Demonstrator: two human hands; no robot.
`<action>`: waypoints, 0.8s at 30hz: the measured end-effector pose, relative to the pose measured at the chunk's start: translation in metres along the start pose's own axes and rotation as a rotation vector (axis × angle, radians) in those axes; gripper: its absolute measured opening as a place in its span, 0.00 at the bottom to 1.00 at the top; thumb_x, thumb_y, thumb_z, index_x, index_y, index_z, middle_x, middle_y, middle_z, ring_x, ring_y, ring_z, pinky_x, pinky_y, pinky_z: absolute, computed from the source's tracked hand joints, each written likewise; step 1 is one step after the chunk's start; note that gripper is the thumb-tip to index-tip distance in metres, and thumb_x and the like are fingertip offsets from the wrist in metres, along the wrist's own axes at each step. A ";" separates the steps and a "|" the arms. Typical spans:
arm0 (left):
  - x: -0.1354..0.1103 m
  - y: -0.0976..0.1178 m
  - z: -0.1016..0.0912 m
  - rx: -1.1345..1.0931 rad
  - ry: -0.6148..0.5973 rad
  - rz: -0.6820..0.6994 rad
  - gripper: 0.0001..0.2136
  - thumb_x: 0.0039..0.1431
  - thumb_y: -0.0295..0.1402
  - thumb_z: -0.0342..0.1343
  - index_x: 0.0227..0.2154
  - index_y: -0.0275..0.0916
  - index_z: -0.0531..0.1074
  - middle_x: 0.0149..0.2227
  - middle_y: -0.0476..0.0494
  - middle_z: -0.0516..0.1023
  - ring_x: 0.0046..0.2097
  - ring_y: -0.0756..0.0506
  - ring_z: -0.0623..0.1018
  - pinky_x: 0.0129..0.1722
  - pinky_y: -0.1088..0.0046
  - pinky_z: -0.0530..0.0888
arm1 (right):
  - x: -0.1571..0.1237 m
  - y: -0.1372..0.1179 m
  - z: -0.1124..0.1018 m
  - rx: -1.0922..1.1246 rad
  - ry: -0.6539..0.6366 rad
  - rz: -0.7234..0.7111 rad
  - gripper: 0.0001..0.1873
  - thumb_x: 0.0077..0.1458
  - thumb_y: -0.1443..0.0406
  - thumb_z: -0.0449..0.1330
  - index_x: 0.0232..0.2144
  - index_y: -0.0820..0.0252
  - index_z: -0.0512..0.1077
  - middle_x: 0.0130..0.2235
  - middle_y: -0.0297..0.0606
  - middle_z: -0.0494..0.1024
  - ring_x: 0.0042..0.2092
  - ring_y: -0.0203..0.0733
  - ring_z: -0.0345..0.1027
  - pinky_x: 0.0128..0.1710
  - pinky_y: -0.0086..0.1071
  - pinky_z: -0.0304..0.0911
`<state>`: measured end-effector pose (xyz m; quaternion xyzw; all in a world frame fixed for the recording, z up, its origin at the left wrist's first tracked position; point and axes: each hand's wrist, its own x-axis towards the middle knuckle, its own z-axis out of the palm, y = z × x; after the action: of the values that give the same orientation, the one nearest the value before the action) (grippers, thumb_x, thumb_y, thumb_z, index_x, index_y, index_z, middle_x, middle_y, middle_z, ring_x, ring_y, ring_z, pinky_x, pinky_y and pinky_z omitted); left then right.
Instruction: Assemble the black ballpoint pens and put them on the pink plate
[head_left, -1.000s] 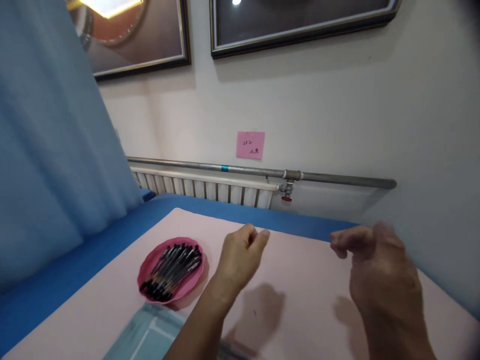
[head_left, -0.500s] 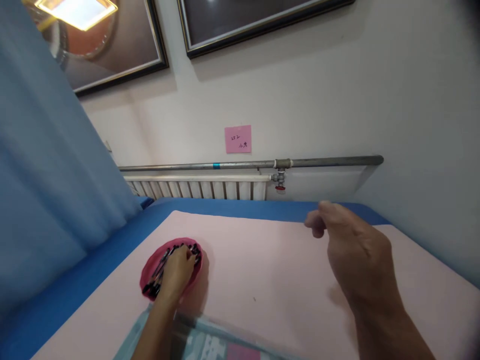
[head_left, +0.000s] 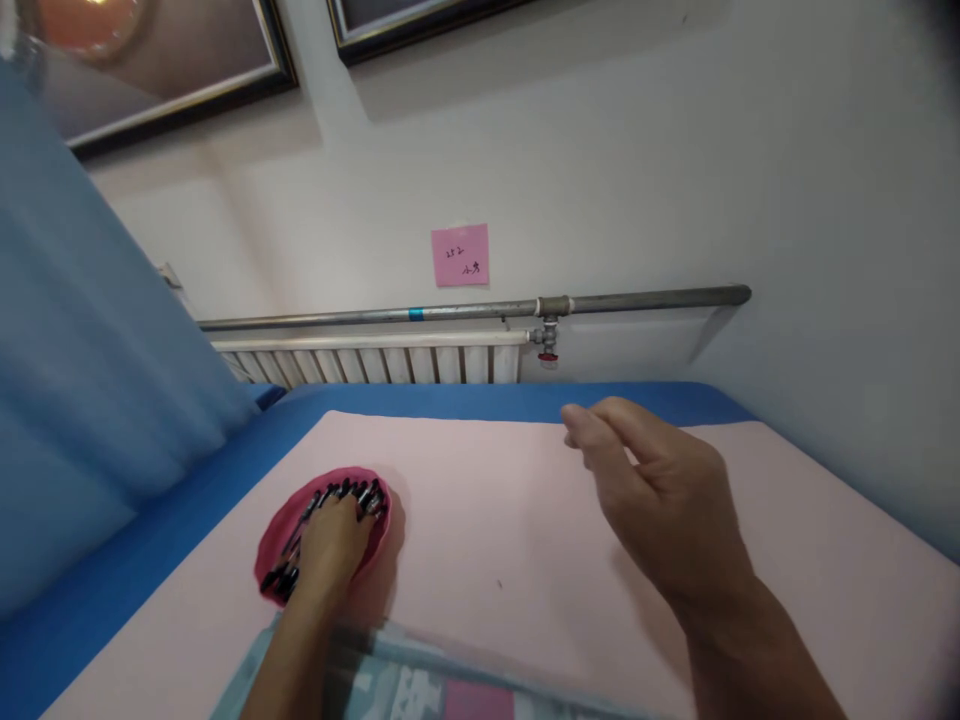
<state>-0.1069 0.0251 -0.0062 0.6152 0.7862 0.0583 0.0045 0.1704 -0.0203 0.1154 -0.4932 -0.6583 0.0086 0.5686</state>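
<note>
A round pink basket (head_left: 270, 540) stands on the pink sheet at left, holding several slender, dark, pen-like sticks (head_left: 289, 575) with black ends. My left hand (head_left: 334, 535) reaches down into it, fingers curled among the sticks. Its fingertips are hidden, so what it grips does not show. Away to the right, my right hand (head_left: 667, 490) hovers over the sheet. Its fingers are bent and the thumb lies close against them; nothing shows in it.
A pink sheet (head_left: 465, 490) covers the blue table (head_left: 450, 400). A see-through patterned pouch or case (head_left: 405, 690), partly blurred, lies at the near edge under my left forearm. A small dark speck (head_left: 499, 584) marks the sheet. Behind are a radiator (head_left: 390, 362) and pipe; a blue curtain (head_left: 97, 380) hangs left.
My right hand has turned and shifted left in the view, its thumb and fingers drawing closer together. My left hand stays in the basket. The whole view has tilted down slightly.
</note>
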 end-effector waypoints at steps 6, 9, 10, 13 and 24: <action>-0.003 0.002 -0.005 0.004 0.072 -0.042 0.16 0.56 0.35 0.40 0.32 0.31 0.71 0.38 0.28 0.74 0.41 0.34 0.73 0.37 0.62 0.65 | -0.002 0.002 0.002 -0.030 -0.029 -0.036 0.18 0.56 0.60 0.51 0.16 0.59 0.59 0.18 0.28 0.60 0.23 0.32 0.52 0.28 0.30 0.49; -0.014 0.014 -0.020 -0.121 0.249 -0.086 0.18 0.59 0.37 0.35 0.37 0.32 0.68 0.37 0.32 0.73 0.40 0.38 0.72 0.35 0.65 0.66 | -0.001 0.004 0.004 -0.017 -0.043 -0.041 0.18 0.56 0.60 0.50 0.16 0.59 0.58 0.18 0.28 0.58 0.22 0.32 0.51 0.27 0.30 0.49; -0.020 0.020 -0.025 -0.267 0.338 -0.084 0.17 0.59 0.38 0.36 0.37 0.35 0.67 0.34 0.37 0.73 0.37 0.41 0.73 0.33 0.67 0.66 | -0.001 0.005 0.006 -0.009 -0.052 -0.040 0.18 0.56 0.60 0.50 0.16 0.59 0.57 0.19 0.28 0.58 0.22 0.32 0.50 0.27 0.30 0.49; -0.039 0.046 -0.033 -0.950 0.292 -0.009 0.14 0.57 0.44 0.42 0.34 0.40 0.65 0.20 0.53 0.66 0.20 0.51 0.67 0.20 0.77 0.63 | -0.002 0.010 0.020 0.030 -0.122 -0.013 0.19 0.56 0.60 0.50 0.16 0.58 0.55 0.18 0.27 0.56 0.22 0.32 0.49 0.26 0.30 0.48; -0.061 0.091 -0.006 -1.963 -0.484 -0.114 0.15 0.50 0.47 0.54 0.30 0.40 0.62 0.20 0.58 0.61 0.14 0.59 0.54 0.11 0.86 0.49 | -0.054 0.010 0.110 0.712 -0.507 0.556 0.17 0.56 0.55 0.47 0.25 0.58 0.68 0.22 0.30 0.70 0.21 0.33 0.60 0.22 0.26 0.55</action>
<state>-0.0044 -0.0125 0.0049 0.2964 0.3967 0.5524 0.6705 0.0865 0.0101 0.0308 -0.4080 -0.5758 0.5021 0.4999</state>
